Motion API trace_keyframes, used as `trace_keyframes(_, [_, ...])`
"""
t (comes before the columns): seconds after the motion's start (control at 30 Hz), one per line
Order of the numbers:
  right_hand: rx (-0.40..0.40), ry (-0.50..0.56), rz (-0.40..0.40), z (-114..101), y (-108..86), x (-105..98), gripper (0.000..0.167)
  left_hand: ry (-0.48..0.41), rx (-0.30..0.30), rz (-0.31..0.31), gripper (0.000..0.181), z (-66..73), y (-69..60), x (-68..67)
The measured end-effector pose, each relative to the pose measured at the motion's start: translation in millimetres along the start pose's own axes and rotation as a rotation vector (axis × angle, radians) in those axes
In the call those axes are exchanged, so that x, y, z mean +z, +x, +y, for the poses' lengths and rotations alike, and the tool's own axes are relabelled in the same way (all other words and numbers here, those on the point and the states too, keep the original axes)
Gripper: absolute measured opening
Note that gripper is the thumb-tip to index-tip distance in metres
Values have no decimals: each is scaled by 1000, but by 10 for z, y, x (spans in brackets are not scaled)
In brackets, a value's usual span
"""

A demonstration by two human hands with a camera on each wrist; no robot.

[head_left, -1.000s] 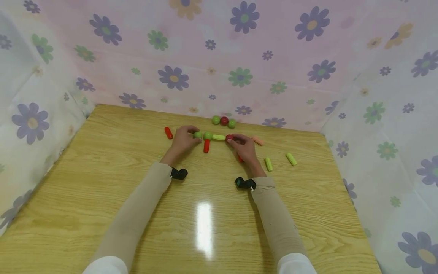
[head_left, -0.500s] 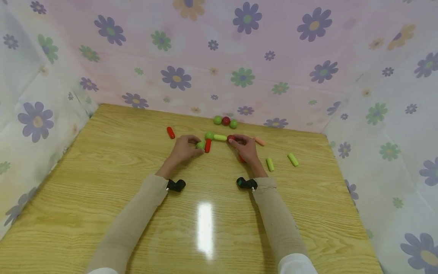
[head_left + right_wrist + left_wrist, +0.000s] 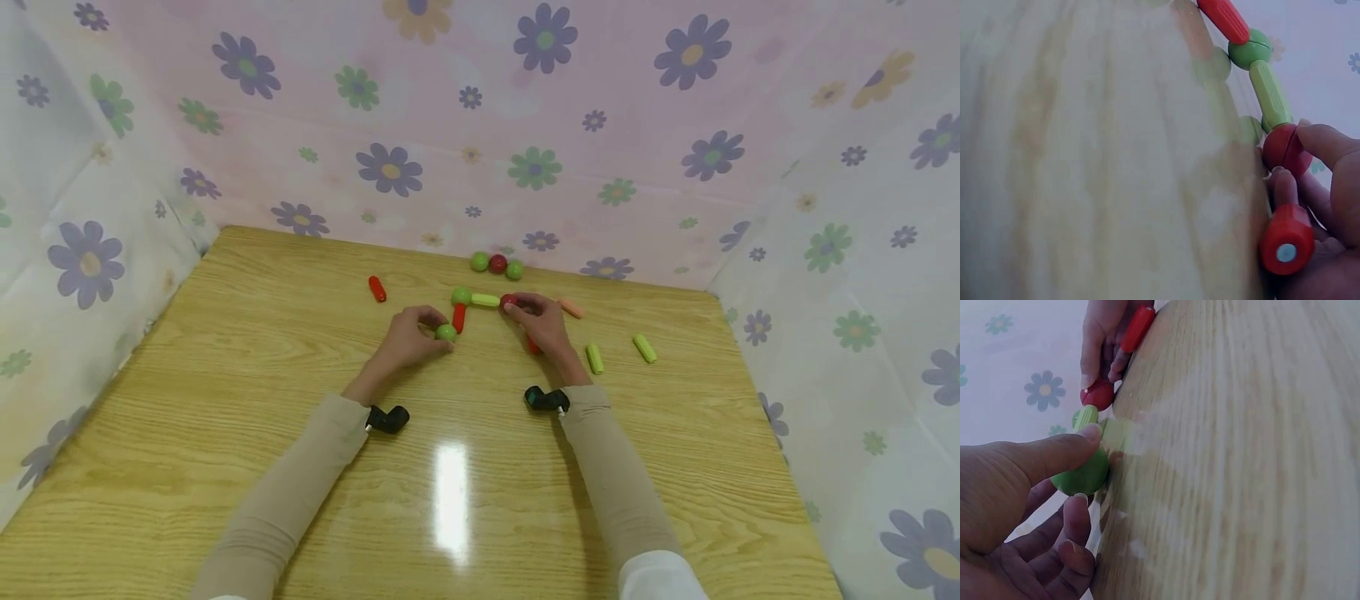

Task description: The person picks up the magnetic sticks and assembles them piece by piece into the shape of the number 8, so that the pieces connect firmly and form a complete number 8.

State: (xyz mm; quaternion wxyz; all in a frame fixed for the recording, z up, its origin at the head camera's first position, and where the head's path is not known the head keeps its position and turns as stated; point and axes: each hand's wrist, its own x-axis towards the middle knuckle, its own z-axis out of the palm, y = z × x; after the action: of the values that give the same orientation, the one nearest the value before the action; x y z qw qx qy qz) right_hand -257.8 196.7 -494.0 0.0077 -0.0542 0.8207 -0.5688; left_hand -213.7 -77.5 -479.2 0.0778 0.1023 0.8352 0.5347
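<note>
My left hand [image 3: 411, 337] pinches a green ball [image 3: 446, 332] between thumb and fingers, at the near end of a red stick [image 3: 458, 317]; whether they touch is unclear. The stick's far end meets another green ball [image 3: 461, 296]. From there a yellow-green ribbed stick [image 3: 485, 300] runs right to a red ball [image 3: 508, 302], which my right hand [image 3: 545, 327] holds between thumb and fingertips. Beside the right fingers lies a second red stick [image 3: 1286, 240], its end showing a silvery disc. In the left wrist view, the thumb [image 3: 1054, 456] covers part of the held green ball [image 3: 1085, 475].
Behind the joined pieces, a red ball [image 3: 498, 263] stands between two green balls [image 3: 480, 262] near the wall. A loose red stick [image 3: 377, 289] lies left. To the right are an orange stick [image 3: 571, 308] and two yellow-green sticks [image 3: 595, 358] on the wooden table [image 3: 337, 500].
My left hand has brought its green ball nearer to me and slightly right, from beside the corner ball to the near end of the red stick. The right hand stays on the red ball.
</note>
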Motion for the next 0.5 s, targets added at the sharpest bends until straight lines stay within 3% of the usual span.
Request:
trace_keyframes(0.23, [26, 15, -10, -70, -17, -23, 43, 6, 7, 8, 34, 18, -20, 46])
trace_keyframes(0.5, [-143, 34, 142, -263, -30, 138, 30, 31, 40, 35, 35, 37, -50, 69])
